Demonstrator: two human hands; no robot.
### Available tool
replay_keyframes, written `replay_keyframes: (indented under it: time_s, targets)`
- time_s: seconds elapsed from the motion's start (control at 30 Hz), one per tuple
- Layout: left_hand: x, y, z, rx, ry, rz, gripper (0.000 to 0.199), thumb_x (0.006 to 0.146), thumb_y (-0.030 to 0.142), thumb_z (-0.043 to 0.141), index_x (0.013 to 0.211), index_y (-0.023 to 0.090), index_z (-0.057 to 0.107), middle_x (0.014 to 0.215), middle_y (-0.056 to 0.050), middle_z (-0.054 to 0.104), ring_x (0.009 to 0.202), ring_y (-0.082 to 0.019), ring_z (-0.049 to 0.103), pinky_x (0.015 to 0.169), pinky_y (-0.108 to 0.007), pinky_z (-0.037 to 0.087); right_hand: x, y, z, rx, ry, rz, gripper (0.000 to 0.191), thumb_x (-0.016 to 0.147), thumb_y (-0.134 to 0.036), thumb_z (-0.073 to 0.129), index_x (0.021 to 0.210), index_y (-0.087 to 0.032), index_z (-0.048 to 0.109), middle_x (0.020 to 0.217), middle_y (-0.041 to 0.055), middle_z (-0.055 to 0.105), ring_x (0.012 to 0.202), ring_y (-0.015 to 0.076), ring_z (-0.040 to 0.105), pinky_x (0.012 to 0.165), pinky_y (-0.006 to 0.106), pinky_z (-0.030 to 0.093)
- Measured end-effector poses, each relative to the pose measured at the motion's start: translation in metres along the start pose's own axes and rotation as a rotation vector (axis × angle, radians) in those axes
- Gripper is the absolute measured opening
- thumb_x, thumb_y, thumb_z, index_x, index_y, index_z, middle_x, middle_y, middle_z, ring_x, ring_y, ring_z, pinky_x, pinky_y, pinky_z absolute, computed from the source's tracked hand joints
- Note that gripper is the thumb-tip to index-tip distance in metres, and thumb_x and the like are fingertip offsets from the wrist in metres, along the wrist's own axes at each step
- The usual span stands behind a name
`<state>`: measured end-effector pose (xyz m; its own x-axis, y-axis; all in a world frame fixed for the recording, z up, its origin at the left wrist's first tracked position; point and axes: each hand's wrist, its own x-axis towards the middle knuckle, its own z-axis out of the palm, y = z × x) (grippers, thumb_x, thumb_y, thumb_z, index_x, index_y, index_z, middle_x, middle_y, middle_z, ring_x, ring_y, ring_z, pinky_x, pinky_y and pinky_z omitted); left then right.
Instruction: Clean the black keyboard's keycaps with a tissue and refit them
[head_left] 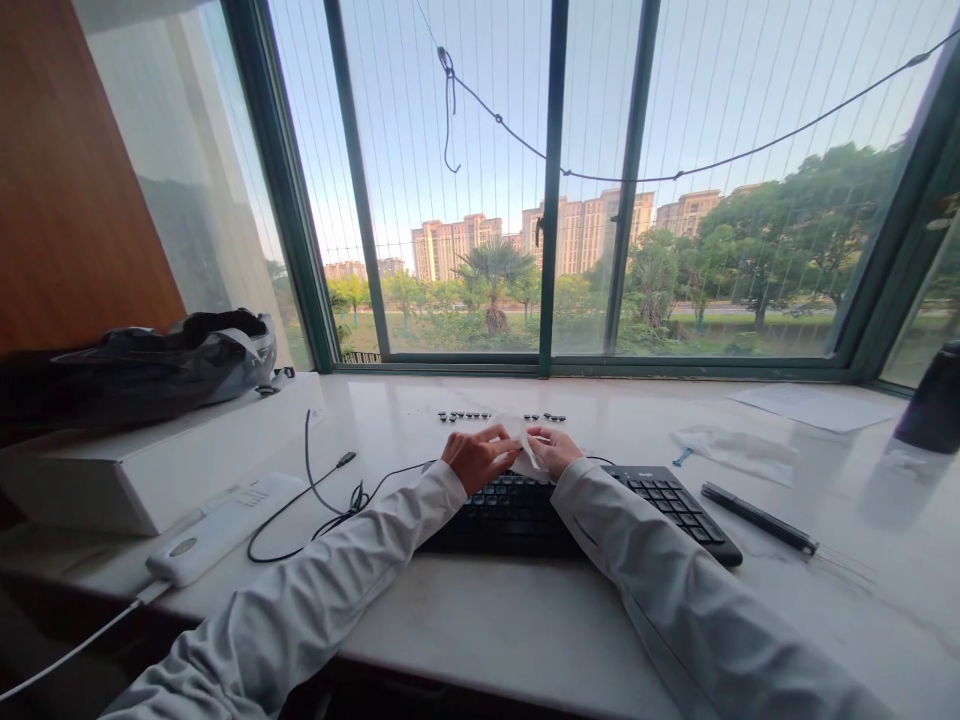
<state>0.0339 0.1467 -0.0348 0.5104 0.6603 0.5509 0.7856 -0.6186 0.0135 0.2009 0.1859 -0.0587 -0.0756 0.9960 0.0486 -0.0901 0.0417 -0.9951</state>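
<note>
A thin white tissue (531, 462) is between my two hands, above the back part of a black keyboard (517, 530). My right hand (555, 450) pinches the tissue from the right. From the left, the fingers of my left hand (482, 458) are bent together and press on its edge. Whether something small is wrapped in the tissue is hidden. Several small black keycaps (466, 415) stand in a row behind my hands, partly covered by the tissue. Some key places near my left hand show no caps.
Left of the keyboard lies a looped black cable (352, 510), with a white power strip (225, 525) and a white box (150, 470) beyond. To the right are a dark pen-like tool (761, 518), a clear plastic bag (739, 452), paper (810, 405) and a dark bottle (934, 405).
</note>
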Motion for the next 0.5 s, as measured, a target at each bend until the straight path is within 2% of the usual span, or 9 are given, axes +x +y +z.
replay_keyframes:
  time_s: [0.17, 0.27, 0.37, 0.5]
  targets:
    - [-0.001, -0.005, -0.005, -0.026, 0.029, -0.025, 0.035, 0.091, 0.047, 0.037, 0.102, 0.032, 0.066, 0.109, 0.002, 0.064, 0.085, -0.013, 0.062, 0.063, -0.022, 0.040, -0.004, 0.003, 0.001, 0.199, -0.123, 0.092, 0.025, 0.060, -0.023, 0.077, 0.081, -0.012, 0.068, 0.065, 0.0042, 0.068, 0.055, 0.0140, 0.061, 0.057, 0.027, 0.048]
    - [0.001, -0.006, -0.005, -0.099, 0.081, -0.072, 0.034, 0.089, 0.049, 0.042, 0.106, 0.028, 0.062, 0.104, 0.001, 0.066, 0.089, -0.014, 0.061, 0.071, -0.022, 0.043, -0.003, 0.005, -0.002, 0.169, -0.136, 0.099, 0.029, 0.055, -0.021, 0.079, 0.080, -0.013, 0.069, 0.066, 0.0046, 0.069, 0.057, 0.0156, 0.063, 0.057, 0.027, 0.049]
    - [0.002, -0.007, -0.003, -0.181, 0.103, -0.087, 0.033, 0.085, 0.050, 0.047, 0.101, 0.025, 0.061, 0.097, 0.001, 0.068, 0.089, -0.014, 0.062, 0.077, -0.022, 0.044, 0.001, 0.008, -0.007, 0.102, -0.149, 0.069, 0.034, 0.050, -0.022, 0.081, 0.081, -0.014, 0.070, 0.069, 0.0043, 0.070, 0.061, 0.0171, 0.064, 0.059, 0.028, 0.049]
    - [0.001, -0.007, -0.001, -0.196, 0.106, -0.058, 0.029, 0.085, 0.049, 0.049, 0.097, 0.025, 0.062, 0.097, 0.002, 0.069, 0.090, -0.014, 0.063, 0.077, -0.022, 0.044, 0.006, 0.015, -0.011, 0.047, -0.117, 0.075, 0.034, 0.048, -0.022, 0.081, 0.079, -0.015, 0.069, 0.065, 0.0031, 0.069, 0.058, 0.0166, 0.063, 0.056, 0.027, 0.048]
